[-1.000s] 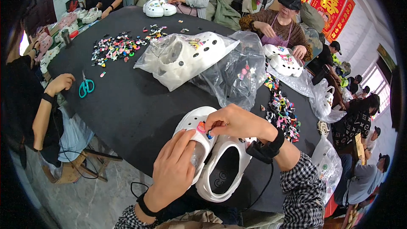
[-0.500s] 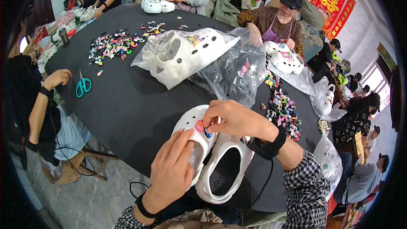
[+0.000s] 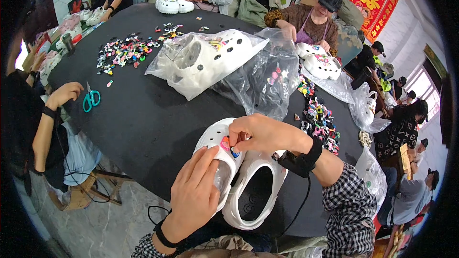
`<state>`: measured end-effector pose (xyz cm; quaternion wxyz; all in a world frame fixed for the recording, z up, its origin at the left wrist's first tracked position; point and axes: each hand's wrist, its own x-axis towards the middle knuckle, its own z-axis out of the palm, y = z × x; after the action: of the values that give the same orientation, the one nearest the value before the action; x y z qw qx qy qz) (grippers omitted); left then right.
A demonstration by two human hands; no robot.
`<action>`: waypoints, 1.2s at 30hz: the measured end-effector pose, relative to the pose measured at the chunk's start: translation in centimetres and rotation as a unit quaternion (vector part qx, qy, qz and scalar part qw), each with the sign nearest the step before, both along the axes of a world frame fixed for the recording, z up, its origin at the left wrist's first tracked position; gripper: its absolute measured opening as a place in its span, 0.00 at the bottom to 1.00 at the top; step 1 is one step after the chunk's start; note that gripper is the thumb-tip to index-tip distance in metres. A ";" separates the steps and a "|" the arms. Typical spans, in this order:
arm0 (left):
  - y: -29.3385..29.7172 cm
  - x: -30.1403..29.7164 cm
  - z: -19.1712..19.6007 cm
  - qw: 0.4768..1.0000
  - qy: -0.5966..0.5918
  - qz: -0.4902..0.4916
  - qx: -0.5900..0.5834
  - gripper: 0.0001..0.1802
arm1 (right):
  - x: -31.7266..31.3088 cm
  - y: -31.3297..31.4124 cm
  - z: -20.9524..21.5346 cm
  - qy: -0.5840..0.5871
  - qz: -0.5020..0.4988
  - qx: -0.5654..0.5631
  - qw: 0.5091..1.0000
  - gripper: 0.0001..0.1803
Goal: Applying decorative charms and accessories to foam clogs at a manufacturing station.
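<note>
A white clog [image 3: 208,137] with holes in its upper stands before me, its toe pointing away. My left hand [image 3: 193,185] is closed over its left side and opening, steadying it. The fingertips of my right hand [image 3: 270,133] pinch a small blue shoe charm [image 3: 234,152] against the clog's upper; the charm is partly hidden by them. Right beside it sits a pink and orange charm [image 3: 225,142]. A second white clog [image 3: 231,208] stands to the right, touching the first, its front partly under my right wrist.
Bagged white clogs [image 3: 196,64] lie ahead on the black table [image 3: 138,114]. Loose charms are heaped at right [image 3: 321,119] and far left [image 3: 122,52]. Teal scissors [image 3: 91,99] lie near a co-worker's hand [image 3: 66,94]. Across the table, a person [image 3: 313,28] handles clogs [image 3: 322,66].
Both hands keep almost the same hold on the clog and charm. My right fingers have shifted very slightly at the charm, and the whole view has moved a little.
</note>
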<state>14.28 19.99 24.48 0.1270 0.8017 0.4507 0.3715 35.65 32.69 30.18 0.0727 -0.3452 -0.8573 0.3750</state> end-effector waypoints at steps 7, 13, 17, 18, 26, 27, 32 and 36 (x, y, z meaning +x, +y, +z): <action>-0.1 -0.1 0.2 1.000 0.011 0.003 -0.003 0.24 | 1.0 2.1 -2.3 -0.019 0.007 0.149 0.989 0.48; 0.0 0.0 0.4 1.000 0.008 0.001 -0.013 0.24 | -0.4 4.9 -2.0 -0.102 0.085 -0.069 0.989 0.64; 0.1 -0.1 0.3 1.000 -0.002 0.000 -0.014 0.24 | -0.9 4.8 -1.8 -0.128 0.096 -0.114 0.980 0.64; 0.0 -0.2 0.3 1.000 -0.002 0.001 -0.016 0.24 | -0.9 4.6 -1.9 -0.133 0.087 -0.110 0.981 0.63; -0.1 -0.1 0.3 1.000 -0.002 -0.001 -0.005 0.24 | 0.0 3.5 -2.1 -0.110 0.073 -0.052 0.990 0.58; -0.2 -0.1 0.2 1.000 0.000 -0.003 -0.003 0.24 | 0.2 3.3 -2.2 -0.110 0.075 -0.030 0.991 0.57; 0.1 0.0 -0.4 1.000 -0.003 -0.006 0.012 0.25 | 1.6 1.3 -2.5 -0.042 0.045 0.042 0.997 0.40; -0.4 -0.1 0.1 1.000 0.004 -0.002 0.026 0.26 | 1.3 -2.1 0.1 -0.062 -0.031 0.220 0.973 0.21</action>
<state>14.22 19.58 24.62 0.1047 0.8072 0.4399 0.3793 36.91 30.64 30.32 0.1055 -0.3700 -0.9104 0.1522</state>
